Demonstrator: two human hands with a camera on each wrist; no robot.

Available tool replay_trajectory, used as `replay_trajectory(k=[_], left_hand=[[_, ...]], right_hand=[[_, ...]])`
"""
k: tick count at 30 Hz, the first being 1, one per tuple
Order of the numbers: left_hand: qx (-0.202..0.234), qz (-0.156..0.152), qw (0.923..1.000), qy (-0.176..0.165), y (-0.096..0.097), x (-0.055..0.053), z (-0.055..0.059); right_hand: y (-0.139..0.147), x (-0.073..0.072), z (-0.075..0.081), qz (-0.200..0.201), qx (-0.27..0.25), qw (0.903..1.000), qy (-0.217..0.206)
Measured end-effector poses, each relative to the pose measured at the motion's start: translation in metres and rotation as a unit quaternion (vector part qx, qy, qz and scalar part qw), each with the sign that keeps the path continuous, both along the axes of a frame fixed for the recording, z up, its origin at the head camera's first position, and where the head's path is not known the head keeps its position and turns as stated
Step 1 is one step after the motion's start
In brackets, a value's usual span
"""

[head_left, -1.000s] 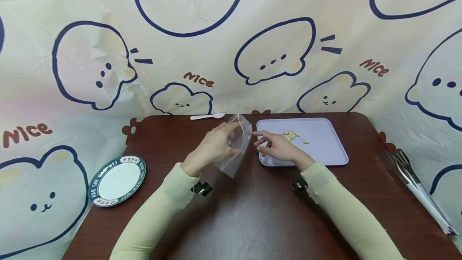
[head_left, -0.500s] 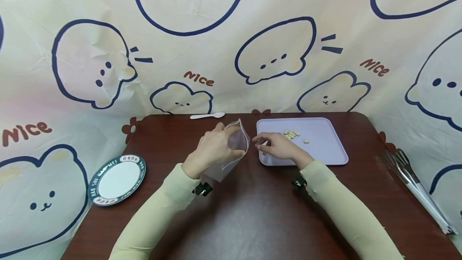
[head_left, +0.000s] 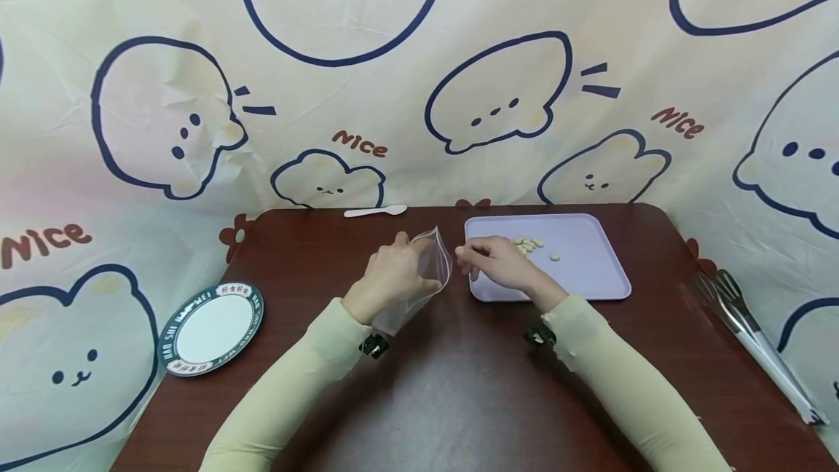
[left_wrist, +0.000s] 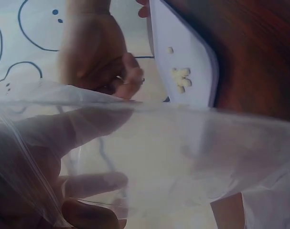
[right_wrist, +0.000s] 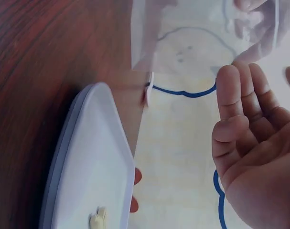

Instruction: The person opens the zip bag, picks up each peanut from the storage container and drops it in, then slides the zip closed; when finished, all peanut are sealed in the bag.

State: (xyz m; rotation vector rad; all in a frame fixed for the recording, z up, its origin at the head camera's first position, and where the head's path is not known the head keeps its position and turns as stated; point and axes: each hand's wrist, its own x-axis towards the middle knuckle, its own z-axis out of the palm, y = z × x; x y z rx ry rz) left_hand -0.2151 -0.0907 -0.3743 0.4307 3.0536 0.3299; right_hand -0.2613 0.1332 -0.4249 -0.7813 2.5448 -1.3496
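My left hand (head_left: 393,275) holds a clear plastic zip bag (head_left: 429,272) by its mouth, fingers and thumb spreading the opening toward the right. In the left wrist view the fingers show blurrily through the film of the bag (left_wrist: 183,152). My right hand (head_left: 498,261) hovers just right of the bag mouth, over the left edge of a pale lilac tray (head_left: 590,261). Its fingers bend loosely in the right wrist view, the hand (right_wrist: 264,152) showing nothing in its grasp. Several pale, bean-like pieces (head_left: 527,245) lie in the tray, and a single one (head_left: 555,257) sits apart.
A white plastic spoon (head_left: 376,210) lies at the table's back edge. A green-rimmed plate (head_left: 219,330) stands on the left edge. Metal tongs (head_left: 754,344) lie along the right edge. A patterned cloth (head_left: 406,115) hangs behind the table (head_left: 446,399).
My left hand has drawn the bag slightly lower and tilted its mouth toward the right hand. The right hand's fingers have bent in more, staying beside the bag. The tray's pieces look unmoved.
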Motion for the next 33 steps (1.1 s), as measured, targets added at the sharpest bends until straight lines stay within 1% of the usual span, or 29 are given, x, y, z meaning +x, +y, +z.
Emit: replay_trajectory(k=[3, 6, 9, 12, 16, 21, 26, 29, 33], left_hand=[[-0.003, 0.001, 1.0000, 0.002, 0.000, -0.001, -0.004], [-0.004, 0.004, 1.0000, -0.001, 0.000, -0.001, -0.005], [-0.006, 0.005, 1.0000, -0.006, 0.000, 0.000, -0.005], [-0.007, 0.003, 0.9999, -0.011, 0.000, 0.000, -0.005], [0.004, -0.009, 0.9998, -0.017, 0.000, 0.000, -0.005], [0.033, -0.047, 0.9978, -0.034, -0.002, -0.001, -0.003], [0.042, -0.084, 0.9938, -0.059, -0.004, 0.000, 0.001], [0.053, -0.108, 0.9900, -0.073, -0.004, -0.001, 0.003], [0.067, -0.125, 0.9870, -0.075, -0.003, -0.003, 0.001]], right_hand=[[-0.004, 0.003, 0.002, -0.003, -0.006, 0.9999, -0.011], [-0.007, 0.006, 0.004, -0.003, 0.004, 0.9999, -0.015], [-0.010, 0.009, 0.005, 0.003, 0.014, 0.9998, -0.012], [-0.011, 0.009, 0.004, 0.009, 0.019, 0.9998, -0.001], [-0.009, 0.007, 0.003, 0.018, 0.011, 0.9997, 0.011], [-0.003, 0.001, 0.002, 0.005, 0.003, 0.9998, 0.016], [0.002, -0.004, -0.001, -0.023, 0.002, 0.9995, 0.020], [0.004, -0.007, -0.002, -0.039, 0.003, 0.9989, 0.027], [0.004, -0.008, -0.003, -0.043, -0.001, 0.9988, 0.024]])
